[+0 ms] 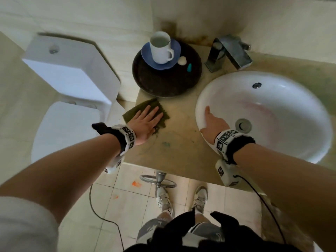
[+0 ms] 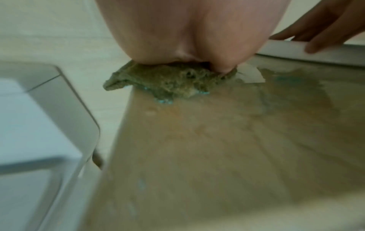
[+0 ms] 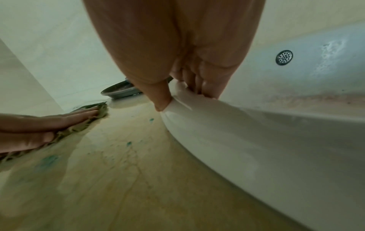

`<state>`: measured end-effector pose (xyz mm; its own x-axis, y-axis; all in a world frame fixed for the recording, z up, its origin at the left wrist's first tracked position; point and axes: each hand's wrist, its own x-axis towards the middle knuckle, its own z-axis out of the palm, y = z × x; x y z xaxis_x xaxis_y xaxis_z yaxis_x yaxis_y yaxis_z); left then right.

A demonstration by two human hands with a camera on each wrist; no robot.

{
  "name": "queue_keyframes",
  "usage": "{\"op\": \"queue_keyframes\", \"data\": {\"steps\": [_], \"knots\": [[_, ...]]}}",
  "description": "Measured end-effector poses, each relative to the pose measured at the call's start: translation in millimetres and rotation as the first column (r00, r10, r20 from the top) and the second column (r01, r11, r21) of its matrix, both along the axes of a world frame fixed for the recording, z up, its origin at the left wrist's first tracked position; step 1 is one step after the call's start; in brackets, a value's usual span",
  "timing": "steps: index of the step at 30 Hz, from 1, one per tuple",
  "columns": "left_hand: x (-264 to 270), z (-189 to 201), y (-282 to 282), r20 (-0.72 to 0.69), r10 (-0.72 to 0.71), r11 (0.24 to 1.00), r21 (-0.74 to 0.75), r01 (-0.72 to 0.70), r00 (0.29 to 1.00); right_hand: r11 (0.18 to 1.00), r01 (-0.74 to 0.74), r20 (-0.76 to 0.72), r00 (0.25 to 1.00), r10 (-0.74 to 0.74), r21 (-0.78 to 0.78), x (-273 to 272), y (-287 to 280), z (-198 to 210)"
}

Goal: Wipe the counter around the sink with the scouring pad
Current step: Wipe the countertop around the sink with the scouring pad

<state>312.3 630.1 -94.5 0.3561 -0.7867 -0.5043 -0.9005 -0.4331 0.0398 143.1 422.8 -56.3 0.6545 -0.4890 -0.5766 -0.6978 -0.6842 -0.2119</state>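
Note:
A green scouring pad [image 1: 138, 110] [image 2: 168, 81] [image 3: 100, 112] lies on the left part of the beige counter [image 1: 181, 135] [image 2: 217, 148] [image 3: 118, 171], one corner hanging over the counter's left edge. My left hand [image 1: 145, 122] [image 2: 197, 31] [image 3: 59, 120] presses flat on the pad with straight fingers. My right hand [image 1: 212, 124] [image 3: 177, 46] [image 2: 326, 31] rests on the left rim of the white sink [image 1: 272, 106] [image 3: 256, 132] [image 2: 296, 51], thumb on the outer side and fingers laid over the inner side. The counter is wet, with blue-green smudges [image 1: 166, 144] [image 3: 151, 120].
Just behind the pad stands a dark round tray [image 1: 163, 84] carrying a blue saucer [image 1: 151, 57] and a white mug [image 1: 161, 50]. A metal faucet [image 1: 229, 51] sits behind the sink. A toilet cistern [image 1: 69, 70] and lid [image 1: 67, 128] are left of the counter.

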Motion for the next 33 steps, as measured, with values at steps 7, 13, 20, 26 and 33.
{"op": "queue_keyframes", "data": {"steps": [7, 13, 20, 26, 33], "knots": [[-53.0, -5.6, 22.4, -0.076, 0.274, 0.960, -0.040, -0.278, 0.959, 1.000, -0.021, 0.003, 1.000, 0.021, 0.022, -4.3, -1.3, 0.5], [-130.7, 2.7, -7.5, -0.163, 0.263, 0.962, -0.025, -0.270, 0.951, 0.999, -0.038, 0.040, 0.999, 0.036, 0.039, -9.1, -4.1, -0.9], [-95.3, 4.1, 17.6, 0.022, -0.070, 0.985, -0.155, 0.072, 0.997, 0.999, -0.023, 0.042, 0.999, 0.021, 0.048, -8.8, -3.1, -0.8], [-77.2, -12.5, 37.4, 0.010, 0.008, 0.995, -0.098, -0.007, 1.000, 0.999, -0.034, 0.048, 0.998, 0.033, 0.036, -10.3, -4.2, -2.6], [-58.1, -13.1, 53.3, 0.020, 0.328, 0.938, -0.121, -0.324, 0.944, 0.998, -0.025, 0.060, 0.998, 0.022, 0.062, -11.0, -2.4, -1.3]]}}
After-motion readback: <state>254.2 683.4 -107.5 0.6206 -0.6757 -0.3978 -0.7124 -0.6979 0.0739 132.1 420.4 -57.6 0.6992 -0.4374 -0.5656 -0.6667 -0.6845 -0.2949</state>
